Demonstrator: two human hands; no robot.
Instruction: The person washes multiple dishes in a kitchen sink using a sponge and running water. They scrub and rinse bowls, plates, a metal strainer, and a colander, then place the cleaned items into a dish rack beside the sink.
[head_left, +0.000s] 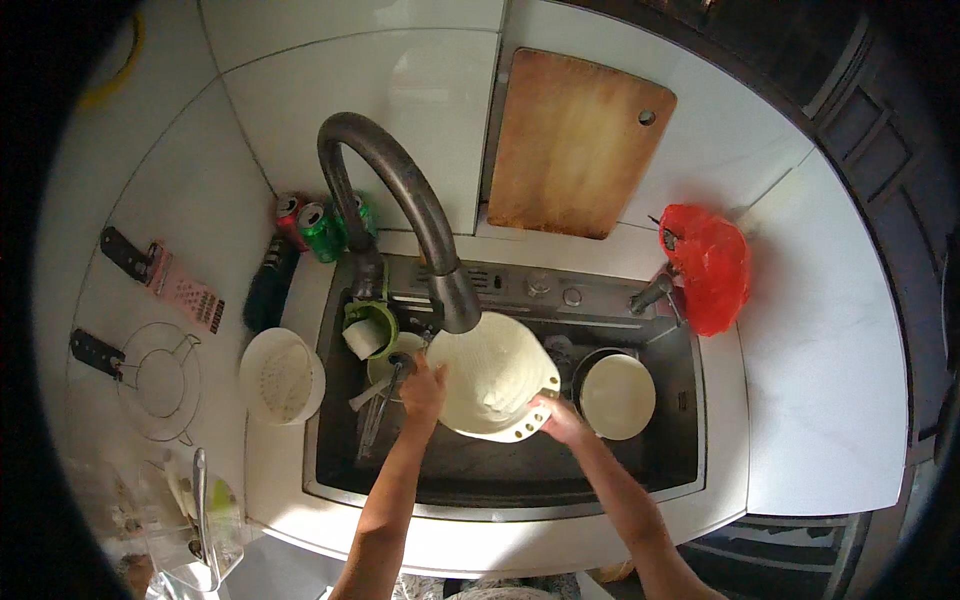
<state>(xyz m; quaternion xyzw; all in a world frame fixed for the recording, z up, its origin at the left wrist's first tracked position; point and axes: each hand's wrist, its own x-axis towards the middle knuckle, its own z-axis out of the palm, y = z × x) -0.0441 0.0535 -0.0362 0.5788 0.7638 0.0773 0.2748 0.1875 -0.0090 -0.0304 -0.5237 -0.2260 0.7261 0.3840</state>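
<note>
Under the dark pull-down faucet (454, 300), a cream plastic basin (487, 367) with a row of holes along its rim is tilted over the sink (480, 480). What seems to be water lies or runs inside it. My right hand (559, 420) grips the basin at the holed rim, its thumb on the inside. At the basin's left edge is my left hand (424, 390), which holds that side; some of its fingers are hidden. Left of this hand stand a green holder (386, 322) with a white item in it and a pale container with utensils. A cream bowl (619, 396) rests at the sink's right.
On the left counter stands a white perforated basket (315, 375), with drink cans (319, 231) behind it. A wooden cutting board (581, 142) leans on the back wall. A red plastic bag (705, 270) is at the back right. Utensils hang on the left wall.
</note>
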